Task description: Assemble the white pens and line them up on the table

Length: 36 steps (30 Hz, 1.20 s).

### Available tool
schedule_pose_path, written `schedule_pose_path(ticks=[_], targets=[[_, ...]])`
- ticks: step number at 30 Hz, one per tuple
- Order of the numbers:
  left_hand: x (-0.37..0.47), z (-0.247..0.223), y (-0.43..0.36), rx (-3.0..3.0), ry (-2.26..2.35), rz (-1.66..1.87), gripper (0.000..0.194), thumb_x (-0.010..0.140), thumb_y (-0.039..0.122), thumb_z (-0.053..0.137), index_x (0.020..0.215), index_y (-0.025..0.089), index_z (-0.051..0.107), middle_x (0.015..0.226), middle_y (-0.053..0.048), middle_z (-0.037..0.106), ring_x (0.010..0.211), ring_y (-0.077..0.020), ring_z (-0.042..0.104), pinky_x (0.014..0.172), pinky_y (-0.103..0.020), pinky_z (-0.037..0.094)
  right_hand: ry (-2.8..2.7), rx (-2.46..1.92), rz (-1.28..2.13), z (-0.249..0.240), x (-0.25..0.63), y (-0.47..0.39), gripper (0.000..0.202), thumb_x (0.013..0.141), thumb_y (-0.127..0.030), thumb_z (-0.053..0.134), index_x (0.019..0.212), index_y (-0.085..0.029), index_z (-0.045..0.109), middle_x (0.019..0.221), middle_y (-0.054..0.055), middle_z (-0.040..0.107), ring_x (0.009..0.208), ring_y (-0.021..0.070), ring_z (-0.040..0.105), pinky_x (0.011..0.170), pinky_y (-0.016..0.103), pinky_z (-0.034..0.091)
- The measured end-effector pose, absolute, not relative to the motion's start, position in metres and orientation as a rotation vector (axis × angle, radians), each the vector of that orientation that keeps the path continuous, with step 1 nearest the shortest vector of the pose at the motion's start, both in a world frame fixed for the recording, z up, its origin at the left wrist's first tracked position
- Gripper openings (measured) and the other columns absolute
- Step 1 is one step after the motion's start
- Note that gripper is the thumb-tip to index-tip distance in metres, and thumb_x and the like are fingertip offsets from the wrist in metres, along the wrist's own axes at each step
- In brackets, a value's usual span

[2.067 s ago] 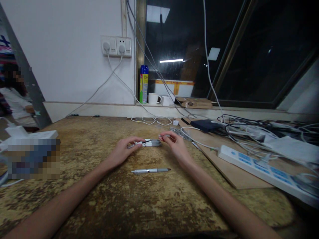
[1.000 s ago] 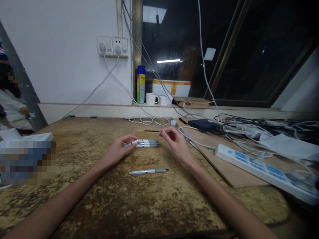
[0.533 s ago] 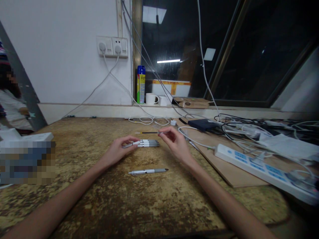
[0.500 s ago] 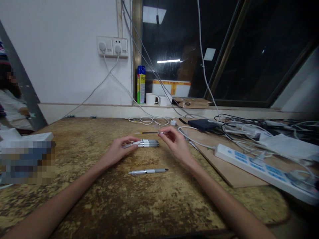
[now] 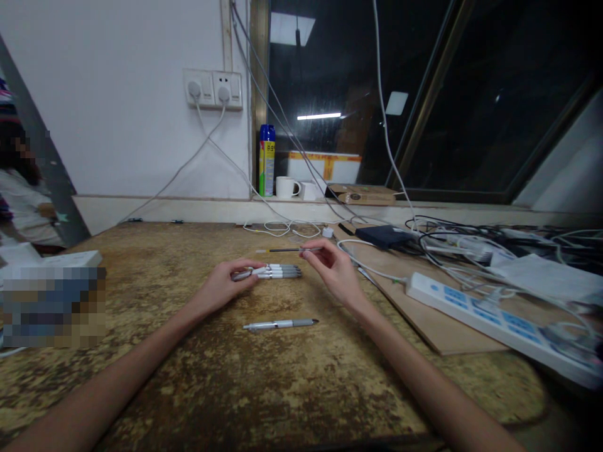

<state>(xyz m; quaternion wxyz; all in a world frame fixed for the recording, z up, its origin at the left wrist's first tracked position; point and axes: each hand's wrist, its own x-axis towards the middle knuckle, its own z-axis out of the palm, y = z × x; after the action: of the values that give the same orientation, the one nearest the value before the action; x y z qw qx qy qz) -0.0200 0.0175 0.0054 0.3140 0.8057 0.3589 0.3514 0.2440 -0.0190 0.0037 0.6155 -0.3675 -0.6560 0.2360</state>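
My right hand [image 5: 331,267] pinches a pen refill [image 5: 282,250] between thumb and fingertips. The refill is a thin dark tube with a yellowish left end, held level and pointing left. My left hand [image 5: 227,280] is closed on a white and grey pen [image 5: 242,275], partly hidden by the fingers and slightly tilted. Just right of these fingers, several similar pens [image 5: 285,272] lie side by side, grey ends to the right. Nearer to me, a single white and grey pen [image 5: 281,324] lies across the worn wooden table [image 5: 264,389].
A brown board [image 5: 438,326] bears a white power strip [image 5: 494,323], a dark flat box [image 5: 384,236] and tangled cables at right. Loose white cable [image 5: 277,229] lies along the back. A spray can [image 5: 267,162] and white mug [image 5: 286,187] stand on the sill.
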Motion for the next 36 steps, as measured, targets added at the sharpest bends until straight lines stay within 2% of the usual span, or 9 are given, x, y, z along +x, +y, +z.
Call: schedule_pose_path(ticks=[8, 13, 18, 27, 36], targets=[[-0.0199, 0.0043, 0.0178, 2.042, 0.923, 0.938, 0.033, 0.086, 0.041, 0.069, 0.112, 0.021, 0.076, 0.118, -0.007, 0.076, 0.108, -0.0261, 0.071, 0.102, -0.039, 0.051, -1.505, -0.837, 0.567, 0.0040, 0.2431, -0.0196, 0.024, 0.089, -0.043, 0.070, 0.101, -0.022, 0.069, 0.102, 0.006, 0.070, 0.096, 0.0220, 0.069, 0.092, 0.037, 0.055], [-0.0195, 0.0046, 0.0172, 2.069, 0.911, 0.948, 0.030, 0.088, 0.040, 0.067, 0.111, 0.024, 0.077, 0.119, -0.007, 0.076, 0.109, -0.0261, 0.070, 0.105, -0.042, 0.049, -1.509, -0.854, 0.566, 0.0051, 0.2425, -0.0208, 0.028, 0.089, -0.047, 0.069, 0.101, -0.022, 0.069, 0.101, 0.007, 0.071, 0.095, 0.0222, 0.070, 0.092, 0.038, 0.055], [-0.0194, 0.0050, 0.0159, 2.081, 0.938, 0.954, 0.031, 0.088, 0.041, 0.067, 0.112, 0.024, 0.077, 0.118, -0.006, 0.076, 0.108, -0.0265, 0.070, 0.103, -0.041, 0.050, -1.509, -0.879, 0.563, 0.0078, 0.2411, -0.0235, 0.032, 0.088, -0.051, 0.068, 0.102, -0.022, 0.069, 0.101, 0.007, 0.073, 0.095, 0.0229, 0.071, 0.090, 0.038, 0.056], [-0.0194, 0.0051, 0.0155, 2.089, 0.960, 0.923, 0.034, 0.089, 0.042, 0.065, 0.115, 0.024, 0.077, 0.117, -0.006, 0.077, 0.107, -0.0272, 0.071, 0.097, -0.039, 0.053, -1.500, -0.901, 0.559, 0.0067, 0.2405, -0.0244, 0.028, 0.091, -0.047, 0.067, 0.100, -0.021, 0.069, 0.094, 0.006, 0.074, 0.090, 0.0214, 0.071, 0.085, 0.035, 0.055], [-0.0194, 0.0053, 0.0156, 2.106, 0.963, 0.915, 0.034, 0.090, 0.043, 0.065, 0.115, 0.024, 0.077, 0.118, -0.007, 0.076, 0.108, -0.0277, 0.070, 0.097, -0.039, 0.052, -1.515, -0.910, 0.556, 0.0067, 0.2422, -0.0235, 0.032, 0.092, -0.053, 0.063, 0.094, -0.021, 0.068, 0.089, 0.005, 0.074, 0.087, 0.0209, 0.069, 0.084, 0.034, 0.053]])
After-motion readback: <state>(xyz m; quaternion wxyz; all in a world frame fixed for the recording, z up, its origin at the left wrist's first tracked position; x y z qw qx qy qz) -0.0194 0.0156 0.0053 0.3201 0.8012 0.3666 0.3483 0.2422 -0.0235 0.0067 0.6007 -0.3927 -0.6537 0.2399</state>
